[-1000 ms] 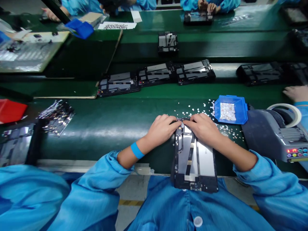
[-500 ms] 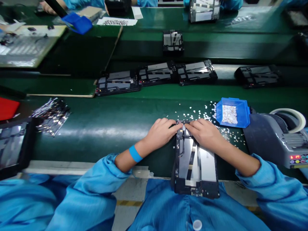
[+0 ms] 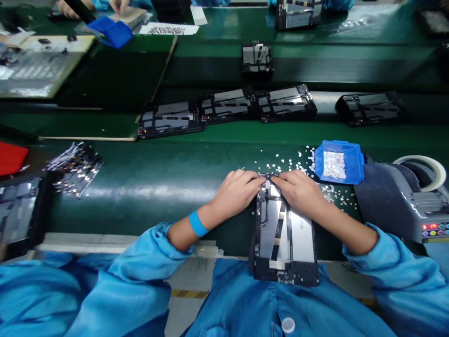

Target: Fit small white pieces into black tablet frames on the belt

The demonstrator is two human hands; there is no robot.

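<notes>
An opened tablet (image 3: 302, 238) with bare circuit parts, silver battery plates and ribbon cables lies in front of me, its near end overhanging the bench edge. My left hand (image 3: 238, 193) grips the far left corner, thumb pressed on the top edge and fingers curled. At the far right corner my right hand (image 3: 300, 193) is closed on the same tablet, its thumb or fingertip at the top edge. A small gap lies between the two thumbs. Whatever may be under the fingertips is hidden. Small white pieces (image 3: 298, 166) are scattered just beyond the tablet.
A blue bin (image 3: 357, 161) of white pieces stands at right, beside a grey tape dispenser (image 3: 386, 201). Several opened tablets (image 3: 286, 104) lie on the belt ahead. Left are a pile of strips (image 3: 79, 171) and another tablet (image 3: 17, 210). A co-worker's hand (image 3: 119, 5) shows at top left.
My thumbs have moved slightly apart at the tablet's top edge. Beyond, one tablet has shifted right and the far-right stack left. A co-worker's hand has come into view at top left.
</notes>
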